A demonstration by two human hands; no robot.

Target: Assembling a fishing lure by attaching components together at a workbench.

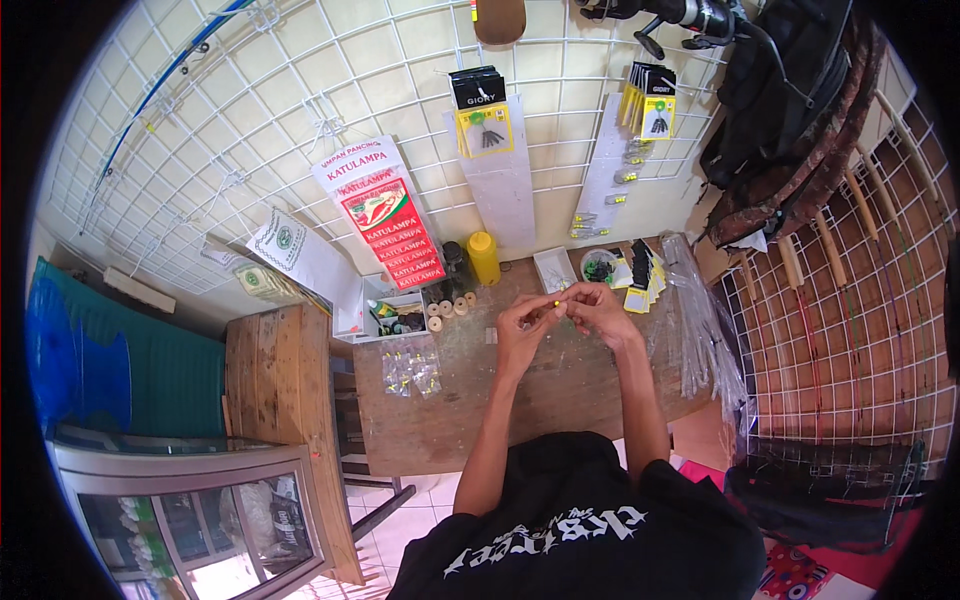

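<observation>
Over the middle of the wooden table [470, 420], my two hands meet at the fingertips. My left hand [528, 328] is closed, its thumb and finger pinching a small yellow piece [556, 304], too small to name further. From the other side my right hand [602, 314] also pinches at this piece, fingers bent. Just behind the hands lies a white tray [543, 270]. Beside it stands a round tub [586, 258] of dark and green small parts. Black-and-yellow packets [645, 284] are fanned out to the right of that tub.
Small clear bags [411, 372] with yellow bits lie at left. Behind them are wooden spools [447, 311], a white box [347, 312], a dark jar [456, 264] and a yellow bottle [484, 259]. Long clear plastic sleeves [700, 330] cover the right edge. A white wire grid [390, 90] rises behind.
</observation>
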